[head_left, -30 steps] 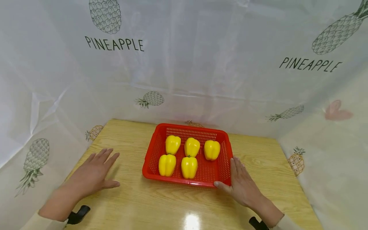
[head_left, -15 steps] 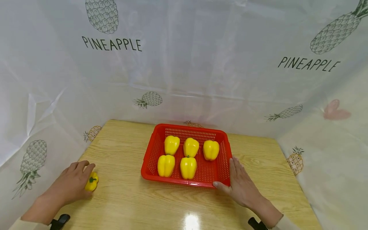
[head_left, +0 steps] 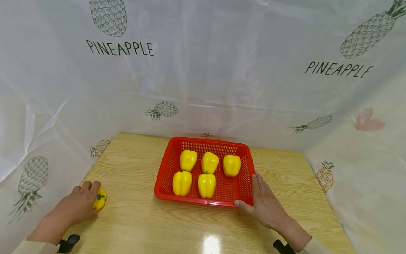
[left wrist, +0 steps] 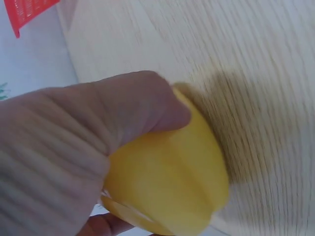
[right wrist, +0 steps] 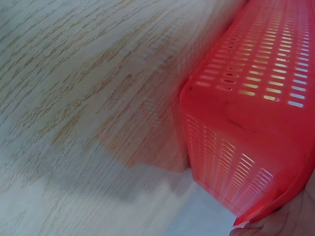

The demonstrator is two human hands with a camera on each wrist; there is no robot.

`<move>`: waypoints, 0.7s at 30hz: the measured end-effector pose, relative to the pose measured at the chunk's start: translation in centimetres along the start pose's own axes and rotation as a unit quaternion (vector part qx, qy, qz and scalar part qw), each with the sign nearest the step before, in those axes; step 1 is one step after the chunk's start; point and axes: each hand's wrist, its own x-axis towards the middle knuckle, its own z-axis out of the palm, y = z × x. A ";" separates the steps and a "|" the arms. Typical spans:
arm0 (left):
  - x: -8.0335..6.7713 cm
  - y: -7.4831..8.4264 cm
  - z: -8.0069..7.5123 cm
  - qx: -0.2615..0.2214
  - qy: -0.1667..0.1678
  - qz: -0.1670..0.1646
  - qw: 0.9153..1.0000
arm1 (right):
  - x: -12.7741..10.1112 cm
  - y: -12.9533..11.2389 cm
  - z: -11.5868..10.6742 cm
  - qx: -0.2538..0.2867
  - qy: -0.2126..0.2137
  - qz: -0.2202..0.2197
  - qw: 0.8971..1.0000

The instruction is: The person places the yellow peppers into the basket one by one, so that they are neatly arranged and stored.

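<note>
Now the left hand grasps a small yellow pepper at the near left of the wooden table. The right hand lies flat against the red basket, its thumb on the near right corner.

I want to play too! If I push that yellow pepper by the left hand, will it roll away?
Probably a wobbly roll: the yellow pepper looks rounded but lumpy. Its skin looks smooth, so perhaps slippery. The left hand grips it on the table.
</note>
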 end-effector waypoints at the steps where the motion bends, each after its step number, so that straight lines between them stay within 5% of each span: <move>1: 0.2 0.1 0.0 0.001 0.008 -0.002 1.000 | 0.0 0.0 0.0 0.001 -0.001 0.001 1.000; 9: 1.7 1.6 0.3 0.023 0.128 0.016 0.991 | 0.0 0.0 0.0 0.003 -0.002 0.001 1.000; 21: 4.1 4.3 0.0 0.007 0.169 -0.008 0.986 | 0.0 0.0 0.1 0.004 0.002 -0.001 1.000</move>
